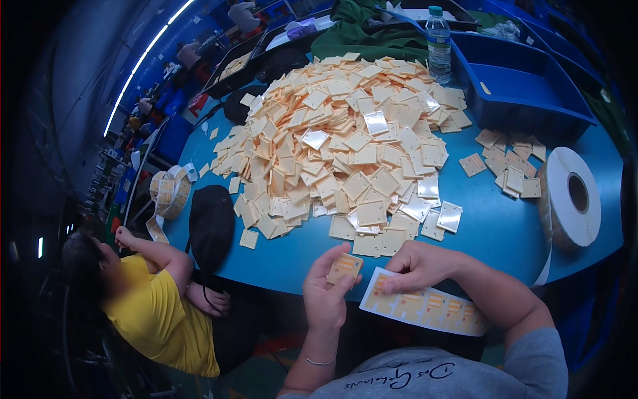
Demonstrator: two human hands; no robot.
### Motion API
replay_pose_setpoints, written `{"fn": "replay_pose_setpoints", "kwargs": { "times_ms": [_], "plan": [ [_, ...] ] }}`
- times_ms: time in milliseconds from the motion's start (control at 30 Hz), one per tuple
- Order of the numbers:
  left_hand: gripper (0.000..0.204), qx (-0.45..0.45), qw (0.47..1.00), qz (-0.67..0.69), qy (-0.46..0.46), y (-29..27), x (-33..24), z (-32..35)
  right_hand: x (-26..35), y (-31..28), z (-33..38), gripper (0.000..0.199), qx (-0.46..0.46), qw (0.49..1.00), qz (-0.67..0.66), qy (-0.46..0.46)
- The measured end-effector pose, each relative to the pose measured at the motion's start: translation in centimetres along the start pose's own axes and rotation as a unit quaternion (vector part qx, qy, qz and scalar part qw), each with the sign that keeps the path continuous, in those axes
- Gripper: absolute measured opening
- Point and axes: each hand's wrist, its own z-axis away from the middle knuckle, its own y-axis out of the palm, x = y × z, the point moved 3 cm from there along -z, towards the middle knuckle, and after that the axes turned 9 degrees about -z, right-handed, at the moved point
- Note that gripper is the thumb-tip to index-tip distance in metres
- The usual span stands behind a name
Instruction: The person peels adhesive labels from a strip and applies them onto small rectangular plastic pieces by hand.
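Observation:
Between thumb and fingers, my left hand (325, 292) holds up a small square plastic tile (345, 267) with an orange and yellow printed face. Just to its right, my right hand (419, 269) pinches the end of a strip of printed stickers (432, 309) on white backing. The strip hangs over the table's front edge toward my right forearm. In front of both hands rises a large heap of cream square tiles (359, 153), some of them glossy. A few single tiles lie at the heap's near edge.
A sticker roll (573, 199) stands at the right of the blue table (292, 266), near several printed tiles (508, 163). Behind are a blue bin (531, 86) and a water bottle (438, 46). At left sit a black bag (211, 229), another sticker roll (169, 193) and a person in yellow (159, 312).

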Motion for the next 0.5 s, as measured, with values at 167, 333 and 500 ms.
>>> {"fn": "replay_pose_setpoints", "kwargs": {
  "times_ms": [167,333,500],
  "plan": [
    [0.049,0.113,0.983,-0.147,-0.002,2.1,0.6,-0.1,-0.6,-0.9,-0.1,0.036,-0.058,0.985,-0.044,-0.157],
    [0.047,0.108,0.984,-0.141,-0.019,2.5,0.2,-1.4,-1.3,-1.6,-0.6,0.039,-0.068,0.99,-0.044,-0.119],
    [0.049,0.175,0.981,-0.085,-0.002,7.5,-2.0,-6.2,-0.4,-0.6,0.5,0.033,0.128,0.984,-0.097,-0.072]
  ]
}}
